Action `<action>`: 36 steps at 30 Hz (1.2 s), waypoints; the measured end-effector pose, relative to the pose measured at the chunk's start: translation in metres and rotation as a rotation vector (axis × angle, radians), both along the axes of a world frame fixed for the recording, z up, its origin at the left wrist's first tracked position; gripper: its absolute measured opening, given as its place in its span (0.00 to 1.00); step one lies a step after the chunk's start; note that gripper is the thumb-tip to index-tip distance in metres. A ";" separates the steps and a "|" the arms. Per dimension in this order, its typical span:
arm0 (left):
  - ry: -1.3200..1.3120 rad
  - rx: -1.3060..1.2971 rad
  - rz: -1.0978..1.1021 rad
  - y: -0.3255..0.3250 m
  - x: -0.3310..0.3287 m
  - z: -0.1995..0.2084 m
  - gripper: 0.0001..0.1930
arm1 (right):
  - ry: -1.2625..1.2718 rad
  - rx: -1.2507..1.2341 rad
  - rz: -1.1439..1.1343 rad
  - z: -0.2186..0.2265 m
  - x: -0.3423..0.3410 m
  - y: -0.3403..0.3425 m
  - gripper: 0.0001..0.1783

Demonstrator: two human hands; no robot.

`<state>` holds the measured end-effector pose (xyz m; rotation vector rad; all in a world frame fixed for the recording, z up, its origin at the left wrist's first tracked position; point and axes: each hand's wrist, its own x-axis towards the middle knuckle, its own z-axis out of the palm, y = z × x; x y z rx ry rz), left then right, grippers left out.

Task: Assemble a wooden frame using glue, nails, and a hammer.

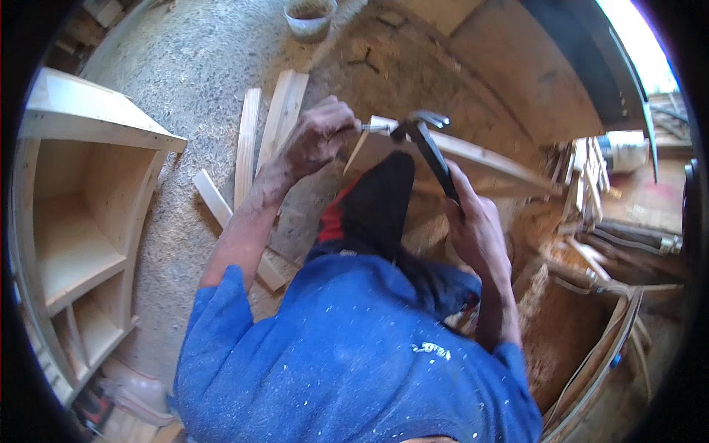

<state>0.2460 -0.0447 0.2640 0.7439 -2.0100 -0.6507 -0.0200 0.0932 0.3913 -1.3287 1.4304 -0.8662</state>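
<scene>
My right hand [476, 221] is wrapped round the black handle of a claw hammer [437, 159]. The hammer's head is up and to the left of that hand, by the end of a long wooden board [487, 156]. My left hand [319, 140] is closed, with a thin metal rod [375, 128] sticking out of it toward the hammer head. Whether the rod is a nail or a punch is too small to tell. My bent knee in dark trousers [384, 188] is beside the board, between my hands.
On the left stands a pale wooden cabinet frame [96, 133] with open compartments. Loose wood strips [247, 140] lie on the dusty floor beside my left arm. A bucket [310, 21] stands at the far side. Scrap wood [587, 173] and a sawdust-filled bin [569, 317] are on the right.
</scene>
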 end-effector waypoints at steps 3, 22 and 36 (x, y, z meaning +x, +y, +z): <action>0.038 0.001 0.023 0.005 -0.002 0.004 0.06 | 0.251 -0.214 -0.201 0.024 0.005 0.009 0.28; 0.375 1.124 0.580 0.100 -0.005 -0.241 0.15 | 0.908 -0.702 -0.058 -0.073 -0.068 -0.068 0.18; 0.653 0.232 0.242 -0.116 -0.031 -0.025 0.32 | -0.460 -0.847 -0.736 -0.003 -0.277 0.019 0.30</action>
